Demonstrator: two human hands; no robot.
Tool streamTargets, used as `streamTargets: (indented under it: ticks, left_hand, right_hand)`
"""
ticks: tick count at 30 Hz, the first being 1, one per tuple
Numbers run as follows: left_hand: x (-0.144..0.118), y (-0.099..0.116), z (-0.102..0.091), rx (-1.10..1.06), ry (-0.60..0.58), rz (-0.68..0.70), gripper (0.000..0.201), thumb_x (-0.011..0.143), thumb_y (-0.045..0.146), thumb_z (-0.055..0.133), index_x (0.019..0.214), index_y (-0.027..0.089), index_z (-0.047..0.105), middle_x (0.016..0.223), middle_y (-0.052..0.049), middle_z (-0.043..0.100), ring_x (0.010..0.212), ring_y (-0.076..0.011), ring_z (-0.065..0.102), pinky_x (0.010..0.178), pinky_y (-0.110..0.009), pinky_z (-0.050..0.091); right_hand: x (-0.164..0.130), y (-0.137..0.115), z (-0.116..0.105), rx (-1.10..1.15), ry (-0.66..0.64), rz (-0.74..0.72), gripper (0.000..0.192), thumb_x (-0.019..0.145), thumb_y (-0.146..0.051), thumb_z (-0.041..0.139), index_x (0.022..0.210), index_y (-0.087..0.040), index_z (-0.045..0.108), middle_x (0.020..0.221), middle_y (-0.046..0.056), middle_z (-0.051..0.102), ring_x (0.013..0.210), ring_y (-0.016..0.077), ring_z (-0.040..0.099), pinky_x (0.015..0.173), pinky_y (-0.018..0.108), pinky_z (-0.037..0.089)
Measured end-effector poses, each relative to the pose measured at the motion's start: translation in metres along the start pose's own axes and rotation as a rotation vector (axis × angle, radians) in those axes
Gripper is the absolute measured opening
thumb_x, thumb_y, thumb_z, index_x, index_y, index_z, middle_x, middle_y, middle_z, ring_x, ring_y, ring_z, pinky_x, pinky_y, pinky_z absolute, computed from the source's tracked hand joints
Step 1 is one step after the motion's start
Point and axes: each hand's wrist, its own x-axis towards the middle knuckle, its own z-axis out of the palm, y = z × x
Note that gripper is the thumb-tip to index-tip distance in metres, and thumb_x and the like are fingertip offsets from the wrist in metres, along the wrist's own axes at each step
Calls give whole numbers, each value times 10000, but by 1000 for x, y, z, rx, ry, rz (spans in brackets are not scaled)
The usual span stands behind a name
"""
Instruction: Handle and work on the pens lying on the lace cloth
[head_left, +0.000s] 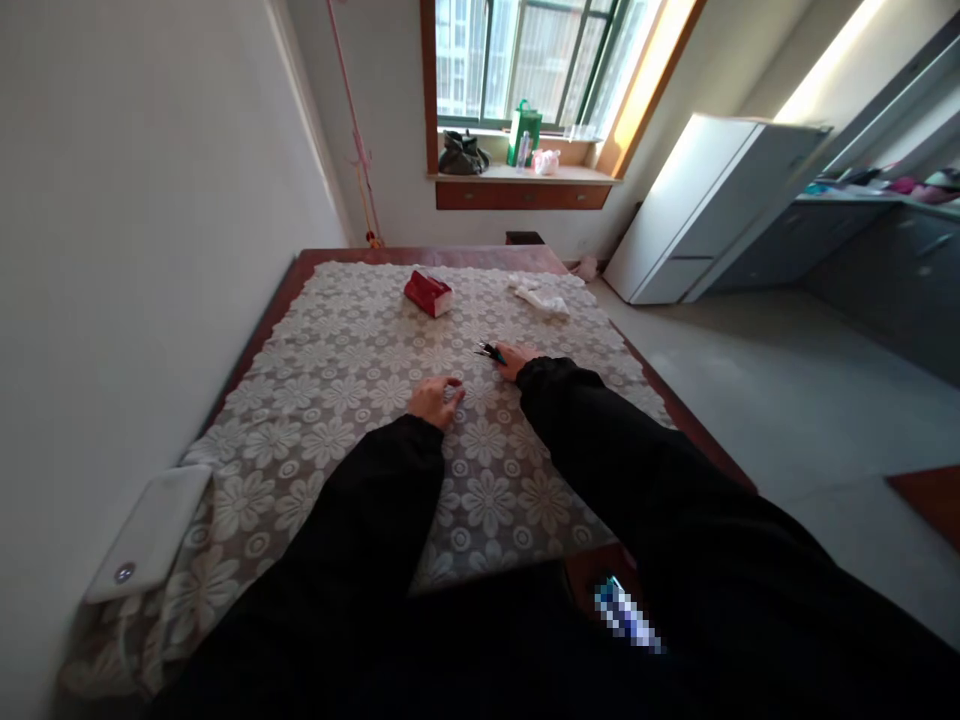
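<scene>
My right hand (516,361) rests on the flowered tablecloth (328,440), closed round a small bundle of dark, pen-like things (491,352). Their thin, pale tips point left, and a bit of teal shows near the fingers; the exact kind is too small to tell. To the left and a little nearer to me, my left hand (437,400) lies on the cloth. Its thumb and fingers are curved with a gap between them, holding nothing. Beyond both hands are a red tissue pack (429,293) and a crumpled white plastic bag or wrapper (543,302).
A white power bank-like box (154,530) with a cable sits at the near left corner. Pixelated, a lit device (626,615) shows by my lap. A white wall (150,250) borders the table's left side. Past the table are a windowsill (517,175) with bags and a fridge (697,210).
</scene>
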Motion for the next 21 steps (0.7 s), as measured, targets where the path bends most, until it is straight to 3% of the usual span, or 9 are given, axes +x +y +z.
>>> streamTargets:
  ticks: [4, 9, 14, 17, 21]
  left_hand:
    - [-2, 4, 3, -7, -11, 6, 228, 920, 346, 631, 1080, 200, 704, 1161, -88, 708, 1160, -286, 586, 1056, -443, 411]
    - [-4, 5, 3, 86, -23, 31, 215, 931, 349, 636, 1083, 213, 703, 1146, -68, 714, 1167, -288, 577, 1035, -438, 403]
    - [-5, 7, 3, 125, -38, 38, 219, 948, 363, 616, 1093, 219, 696, 1155, -63, 707, 1176, -292, 562, 1029, -437, 394]
    - [-5, 9, 3, 147, -41, 38, 214, 946, 359, 612, 1081, 216, 696, 1163, -65, 700, 1185, -293, 554, 1031, -438, 390]
    - [-5, 10, 5, 169, -38, 47, 224, 944, 351, 595, 1066, 197, 702, 1154, -71, 694, 1182, -292, 551, 1048, -445, 382]
  right_hand:
    - [-17, -2, 8, 24, 45, -12, 352, 903, -215, 631, 1226, -99, 550, 1233, 131, 597, 1115, 232, 565, 943, 322, 442]
    - [-16, -3, 10, 67, 10, -15, 416, 778, -96, 690, 1165, -97, 536, 1069, 101, 643, 920, 212, 593, 817, 307, 463]
    - [-27, -1, 13, 154, 11, -143, 130, 828, -130, 611, 955, -131, 586, 1014, 55, 642, 945, 193, 595, 861, 290, 448]
    - [-43, 3, 20, 438, 139, -222, 97, 897, -232, 559, 956, -155, 558, 924, 32, 649, 870, 167, 615, 839, 293, 473]
    - [-63, 9, 36, 1054, 422, -215, 334, 895, -488, 614, 988, -181, 520, 824, 9, 660, 781, 164, 649, 781, 319, 519]
